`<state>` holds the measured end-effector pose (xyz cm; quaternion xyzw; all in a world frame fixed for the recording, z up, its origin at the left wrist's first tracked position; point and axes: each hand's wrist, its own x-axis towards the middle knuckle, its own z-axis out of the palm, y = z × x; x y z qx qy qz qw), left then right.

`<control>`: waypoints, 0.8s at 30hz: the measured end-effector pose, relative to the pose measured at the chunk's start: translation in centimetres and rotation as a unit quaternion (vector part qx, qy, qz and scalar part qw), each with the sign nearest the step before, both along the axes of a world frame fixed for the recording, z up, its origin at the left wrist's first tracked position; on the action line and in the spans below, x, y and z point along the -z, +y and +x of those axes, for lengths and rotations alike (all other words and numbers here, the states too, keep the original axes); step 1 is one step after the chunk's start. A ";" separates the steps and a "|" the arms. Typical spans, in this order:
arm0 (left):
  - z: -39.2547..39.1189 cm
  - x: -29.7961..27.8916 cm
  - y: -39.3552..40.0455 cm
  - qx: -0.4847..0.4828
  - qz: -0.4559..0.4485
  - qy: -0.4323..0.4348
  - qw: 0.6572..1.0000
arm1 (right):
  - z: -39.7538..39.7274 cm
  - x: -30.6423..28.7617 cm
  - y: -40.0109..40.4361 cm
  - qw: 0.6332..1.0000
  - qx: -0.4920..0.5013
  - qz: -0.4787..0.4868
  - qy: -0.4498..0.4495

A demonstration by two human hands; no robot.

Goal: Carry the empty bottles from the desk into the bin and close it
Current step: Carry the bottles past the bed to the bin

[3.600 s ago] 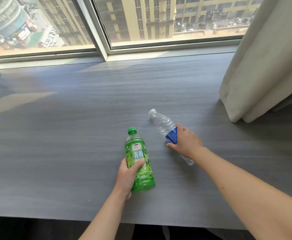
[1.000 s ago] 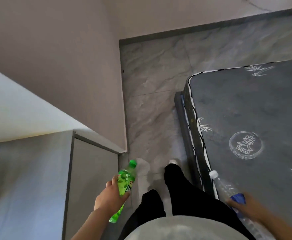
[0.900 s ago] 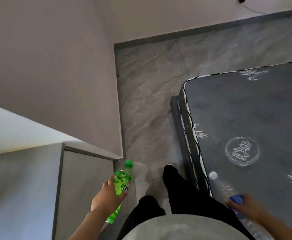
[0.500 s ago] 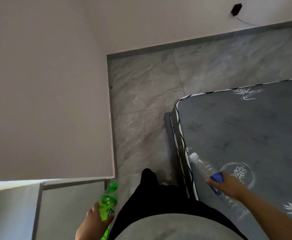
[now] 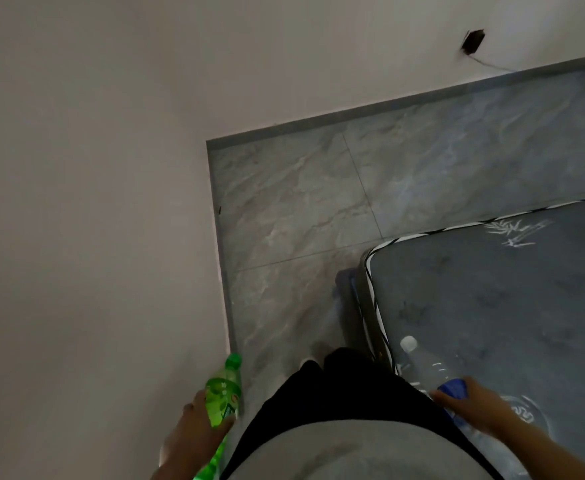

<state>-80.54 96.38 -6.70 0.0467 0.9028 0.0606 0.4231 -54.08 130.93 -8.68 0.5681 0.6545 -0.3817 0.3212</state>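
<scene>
Clearly, a green drink bottle is gripped in the left hand at 7 o'clock, a clear water bottle in the right hand at 5 o'clock (no bin visible). Either could be knocked loose against the mattress corner or wall.

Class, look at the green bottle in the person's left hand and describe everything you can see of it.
The green bottle looks like translucent green plastic, with a green screw cap still on and a label printed with pale leaf shapes and a small red mark. It appears empty. It is tilted, cap pointing up and away from the person, its base cut off by the lower edge. The left hand wraps its middle; nothing else touches it. It hangs above the floor, beside the wall.
</scene>
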 end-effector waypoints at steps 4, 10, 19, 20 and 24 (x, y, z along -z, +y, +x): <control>-5.6 0.0 5.0 0.032 0.021 0.017 0.999 | -2.0 0.0 2.3 0.997 0.079 0.001 -0.021; -13.4 0.3 11.6 0.032 0.027 0.030 0.999 | -9.0 0.3 8.3 0.995 0.096 -0.008 -0.025; -20.9 1.5 14.9 -0.025 0.025 -0.036 0.999 | -22.7 -1.4 17.5 0.996 0.052 0.007 0.068; -21.9 1.9 15.5 -0.033 0.018 -0.035 0.999 | -23.9 -1.4 18.2 0.996 0.048 0.009 0.072; -27.4 3.4 18.3 -0.044 -0.022 -0.015 0.999 | -27.9 -1.1 20.5 0.996 0.060 0.002 0.070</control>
